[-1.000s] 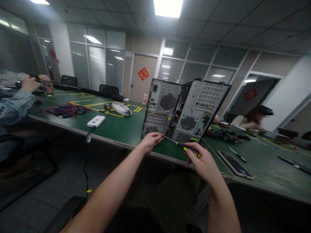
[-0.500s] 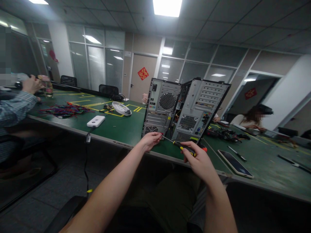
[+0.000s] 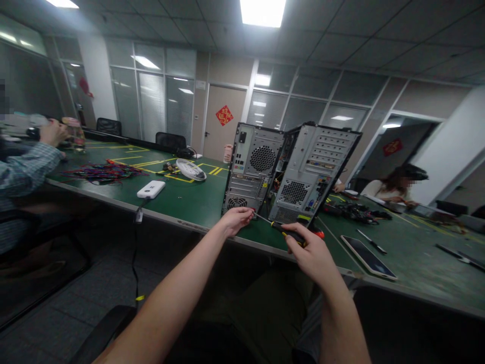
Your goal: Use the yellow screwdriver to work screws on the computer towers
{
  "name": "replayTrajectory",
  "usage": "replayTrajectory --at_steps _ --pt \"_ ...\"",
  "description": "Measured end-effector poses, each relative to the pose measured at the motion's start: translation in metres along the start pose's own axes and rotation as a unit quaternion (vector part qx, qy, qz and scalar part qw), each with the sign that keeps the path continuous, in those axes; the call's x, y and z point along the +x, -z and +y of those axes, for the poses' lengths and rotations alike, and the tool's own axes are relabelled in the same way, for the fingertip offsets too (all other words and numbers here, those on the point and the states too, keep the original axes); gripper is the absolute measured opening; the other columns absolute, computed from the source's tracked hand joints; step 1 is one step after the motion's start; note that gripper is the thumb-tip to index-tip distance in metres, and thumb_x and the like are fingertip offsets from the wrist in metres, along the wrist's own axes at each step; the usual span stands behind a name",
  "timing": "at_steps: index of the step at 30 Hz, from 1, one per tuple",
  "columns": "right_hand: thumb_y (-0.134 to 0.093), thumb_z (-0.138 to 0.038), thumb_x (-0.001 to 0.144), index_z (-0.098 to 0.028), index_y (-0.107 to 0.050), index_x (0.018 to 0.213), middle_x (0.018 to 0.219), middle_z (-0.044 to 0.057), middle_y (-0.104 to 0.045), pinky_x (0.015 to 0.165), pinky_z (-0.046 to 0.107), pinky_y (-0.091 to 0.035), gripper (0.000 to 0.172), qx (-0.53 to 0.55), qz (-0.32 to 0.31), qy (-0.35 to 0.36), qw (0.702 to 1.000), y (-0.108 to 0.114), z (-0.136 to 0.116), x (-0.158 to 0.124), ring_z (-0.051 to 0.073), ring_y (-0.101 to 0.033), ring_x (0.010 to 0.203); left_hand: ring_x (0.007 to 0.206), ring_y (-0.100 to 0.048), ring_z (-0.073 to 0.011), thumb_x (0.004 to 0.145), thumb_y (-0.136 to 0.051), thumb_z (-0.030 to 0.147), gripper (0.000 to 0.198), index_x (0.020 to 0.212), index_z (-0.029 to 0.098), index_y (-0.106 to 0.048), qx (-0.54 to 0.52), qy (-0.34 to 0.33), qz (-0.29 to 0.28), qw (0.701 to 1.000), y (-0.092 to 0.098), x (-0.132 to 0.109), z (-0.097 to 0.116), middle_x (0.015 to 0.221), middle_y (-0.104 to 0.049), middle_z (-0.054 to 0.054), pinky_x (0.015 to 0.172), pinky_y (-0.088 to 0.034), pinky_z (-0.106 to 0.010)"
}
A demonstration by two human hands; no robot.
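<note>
My right hand (image 3: 308, 247) is wrapped round the black and yellow handle of a screwdriver (image 3: 281, 227). Its thin metal shaft points left, towards my left hand (image 3: 238, 220). The fingertips of that hand are pinched together at the shaft's tip, by a small red spot; what lies between them is too small to make out. Just behind my hands stand two open computer cases, upright on the green table. The left computer case (image 3: 253, 177) shows its rear panel and fan grille; the right computer case (image 3: 314, 151) leans slightly at an angle beside it.
On the table (image 3: 197, 202) lie a white power bank (image 3: 151, 189) with a cable, a heap of coloured wires (image 3: 106, 172) and a white round fan cover (image 3: 191, 170). To the right are a phone (image 3: 368, 257), a pen (image 3: 371, 241) and black cables (image 3: 358, 210). People sit at both sides.
My right hand has turned slightly on the screwdriver handle, which shows less yellow. My left hand stays at the tip. The whole view has shifted a little.
</note>
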State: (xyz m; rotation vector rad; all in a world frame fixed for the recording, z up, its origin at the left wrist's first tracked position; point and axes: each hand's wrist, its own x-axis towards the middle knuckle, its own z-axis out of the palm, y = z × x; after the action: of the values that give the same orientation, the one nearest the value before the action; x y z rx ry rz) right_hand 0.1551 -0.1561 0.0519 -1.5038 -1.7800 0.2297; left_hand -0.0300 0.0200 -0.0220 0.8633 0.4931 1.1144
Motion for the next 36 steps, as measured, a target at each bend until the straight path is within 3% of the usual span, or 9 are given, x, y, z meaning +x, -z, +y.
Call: replayTrajectory --at_steps 12,20,27,36 --pt "-0.054 -0.031 0.086 -0.021 -0.075 0.108 0.109 0.008 -0.074 0.077 0.034 -0.051 0.032 -0.039 0.019 0.058 0.997 0.001 -0.003 -0.001 0.023 -0.067 0.089 0.067 -0.060 -0.0084 0.072 -0.089 0.015 0.020 0.082 0.009 -0.073 0.031 -0.008 -0.009 0.999 0.005 0.005 -0.006 0.075 -0.067 -0.006 0.066 -0.046 -0.021" --pt "-0.050 -0.035 0.092 -0.021 -0.070 0.114 0.109 0.007 -0.074 0.089 0.036 -0.051 0.033 -0.033 -0.010 0.055 0.998 -0.001 -0.004 0.001 0.024 -0.067 0.097 0.067 -0.061 -0.0083 0.073 -0.088 0.014 0.018 0.082 0.009 -0.073 0.020 -0.014 0.005 1.000 0.001 0.004 -0.004 0.074 -0.068 -0.006 0.064 -0.046 -0.019" --pt "-0.050 -0.036 0.095 -0.023 -0.067 0.112 0.110 0.006 -0.073 0.091 0.035 -0.050 0.027 -0.041 -0.048 0.082 0.995 -0.009 -0.008 0.000 0.023 -0.067 0.099 0.061 -0.061 -0.0082 0.073 -0.085 0.009 0.019 0.074 0.011 -0.067 -0.002 -0.034 0.064 0.997 -0.005 0.002 -0.002 0.066 -0.067 -0.004 0.057 -0.043 -0.018" --pt "-0.063 -0.037 0.089 -0.024 -0.072 0.115 0.113 0.006 -0.075 0.092 0.037 -0.052 0.031 -0.036 -0.106 0.074 0.991 -0.017 -0.012 -0.004 0.023 -0.069 0.100 0.054 -0.056 -0.0074 0.069 -0.088 0.017 0.021 0.071 0.012 -0.067 0.052 -0.094 0.093 0.990 -0.011 0.003 -0.008 0.060 -0.065 -0.002 0.053 -0.038 -0.018"
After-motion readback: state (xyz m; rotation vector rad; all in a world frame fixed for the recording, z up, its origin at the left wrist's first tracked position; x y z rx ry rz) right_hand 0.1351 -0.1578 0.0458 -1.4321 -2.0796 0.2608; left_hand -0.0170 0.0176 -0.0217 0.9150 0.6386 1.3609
